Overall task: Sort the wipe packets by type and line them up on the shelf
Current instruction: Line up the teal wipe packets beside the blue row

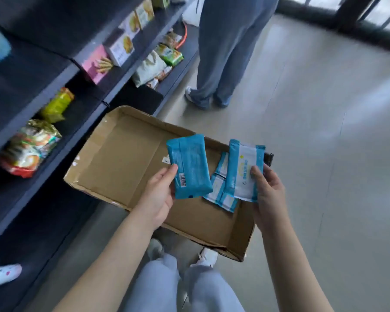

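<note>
— What did each hand hold above the cardboard tray (126,154)?
— My left hand (160,194) gripped a solid-blue wipe packet (189,165), barcode up; my right hand (268,194) pinched a blue-and-white wipe packet (243,170).
— The others?
— Loose packets (221,194) lay in the tray, near the shelf (43,183).

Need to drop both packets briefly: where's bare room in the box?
The box is bare across its left half, from left wall to centre crease, and along the near strip. Loose packets crowd its right end.
</note>
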`<state>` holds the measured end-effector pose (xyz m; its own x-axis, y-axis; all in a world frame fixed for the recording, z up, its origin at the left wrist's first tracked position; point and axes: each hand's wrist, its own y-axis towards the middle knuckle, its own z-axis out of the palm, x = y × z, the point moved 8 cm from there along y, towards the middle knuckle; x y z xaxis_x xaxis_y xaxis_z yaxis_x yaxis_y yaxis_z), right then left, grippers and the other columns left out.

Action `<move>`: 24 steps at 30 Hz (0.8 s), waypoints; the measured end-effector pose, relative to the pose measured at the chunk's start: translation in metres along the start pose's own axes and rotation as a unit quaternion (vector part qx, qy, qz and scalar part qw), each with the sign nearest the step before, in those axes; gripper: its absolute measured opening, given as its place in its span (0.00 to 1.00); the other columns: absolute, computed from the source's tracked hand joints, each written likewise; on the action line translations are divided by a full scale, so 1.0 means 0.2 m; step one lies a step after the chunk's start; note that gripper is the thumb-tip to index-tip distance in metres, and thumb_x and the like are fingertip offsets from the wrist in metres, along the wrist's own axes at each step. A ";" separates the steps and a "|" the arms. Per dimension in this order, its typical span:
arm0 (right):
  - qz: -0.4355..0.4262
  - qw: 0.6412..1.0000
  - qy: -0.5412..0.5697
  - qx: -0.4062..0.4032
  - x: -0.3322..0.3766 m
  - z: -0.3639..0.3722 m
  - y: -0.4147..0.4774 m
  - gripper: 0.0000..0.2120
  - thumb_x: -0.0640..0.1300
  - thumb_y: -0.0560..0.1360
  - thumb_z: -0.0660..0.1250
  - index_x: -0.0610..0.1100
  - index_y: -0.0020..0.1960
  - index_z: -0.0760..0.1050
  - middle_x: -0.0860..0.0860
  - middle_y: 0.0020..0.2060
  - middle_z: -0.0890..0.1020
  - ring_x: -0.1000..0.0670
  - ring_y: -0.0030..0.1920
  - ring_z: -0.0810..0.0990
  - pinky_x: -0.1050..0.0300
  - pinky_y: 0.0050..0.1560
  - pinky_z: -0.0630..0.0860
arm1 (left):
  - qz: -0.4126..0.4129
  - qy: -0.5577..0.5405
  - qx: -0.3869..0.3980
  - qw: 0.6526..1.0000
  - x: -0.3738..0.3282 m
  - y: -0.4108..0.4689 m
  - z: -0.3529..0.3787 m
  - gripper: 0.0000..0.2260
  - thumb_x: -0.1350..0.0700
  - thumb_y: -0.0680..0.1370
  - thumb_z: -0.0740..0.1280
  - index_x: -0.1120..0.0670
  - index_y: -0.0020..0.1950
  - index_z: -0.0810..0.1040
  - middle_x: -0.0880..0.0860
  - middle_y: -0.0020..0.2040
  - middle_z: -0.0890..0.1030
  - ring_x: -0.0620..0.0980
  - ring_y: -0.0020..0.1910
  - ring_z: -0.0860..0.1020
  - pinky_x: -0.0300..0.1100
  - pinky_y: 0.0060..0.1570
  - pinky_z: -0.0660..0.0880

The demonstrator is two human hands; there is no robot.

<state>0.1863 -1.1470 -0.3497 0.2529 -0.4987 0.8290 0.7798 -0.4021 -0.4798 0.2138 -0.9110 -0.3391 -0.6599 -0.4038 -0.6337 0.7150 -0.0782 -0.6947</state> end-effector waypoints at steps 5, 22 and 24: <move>0.001 0.996 -0.009 0.085 0.20 0.32 -0.18 0.17 0.39 0.78 0.67 0.37 0.66 0.73 0.39 0.56 0.83 0.46 0.46 0.84 0.55 0.45 0.84 | 0.042 -0.053 0.056 0.996 -0.24 -0.33 -0.03 0.24 0.42 0.79 0.59 0.52 0.72 0.71 0.55 0.64 0.80 0.52 0.64 0.78 0.48 0.61 0.75; 0.082 0.954 -0.045 0.285 -0.20 1.36 -1.24 0.16 0.37 0.75 0.69 0.44 0.63 0.77 0.47 0.49 0.87 0.48 0.45 0.86 0.52 0.44 0.84 | 0.140 -0.216 0.089 0.962 -0.58 -1.26 -1.13 0.22 0.45 0.78 0.61 0.53 0.68 0.75 0.57 0.61 0.81 0.54 0.55 0.82 0.49 0.45 0.79; 0.108 0.943 -0.046 0.310 -0.31 1.47 -1.42 0.17 0.36 0.75 0.70 0.46 0.63 0.77 0.47 0.49 0.86 0.45 0.50 0.86 0.47 0.47 0.84 | 0.154 -0.199 0.095 0.963 -0.61 -1.40 -1.29 0.24 0.43 0.77 0.60 0.52 0.69 0.75 0.57 0.65 0.79 0.56 0.62 0.79 0.52 0.53 0.76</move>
<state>0.1171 -0.7764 -0.1798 0.4705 -0.4375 0.7663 0.8824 0.2423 -0.4034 0.0342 -0.6049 -0.1548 -0.2954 -0.7491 -0.5929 0.9170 -0.0483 -0.3959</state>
